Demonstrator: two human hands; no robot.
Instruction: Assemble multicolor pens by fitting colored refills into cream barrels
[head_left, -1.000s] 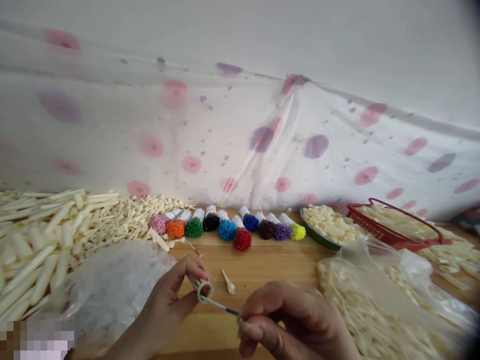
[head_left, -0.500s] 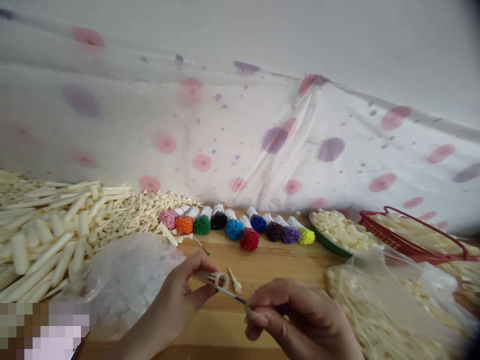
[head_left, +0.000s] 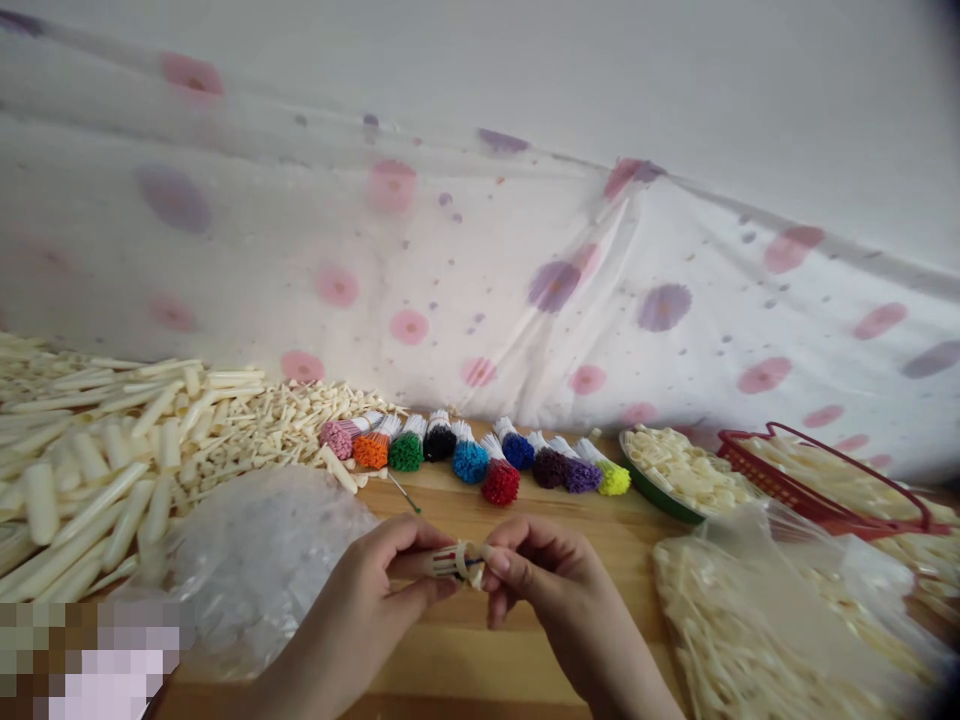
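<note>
My left hand pinches a small cream plastic tube with coloured sticks inside it, low over the wooden table. My right hand meets it from the right, fingers closed on the tube's open end and on a thin stick pushed into it. Behind the hands lies a row of bundled coloured sticks: pink, orange, green, black, blue, red, purple and yellow-green.
A heap of cream tubes and small pegs covers the left. A clear plastic bag lies by my left wrist. A green bowl, a red basket and another bag of cream parts fill the right. A spotted cloth hangs behind.
My right hand moved up and left to the tube, driving the blue-tipped stick from well outside into it. The two hands now touch at the tube.
</note>
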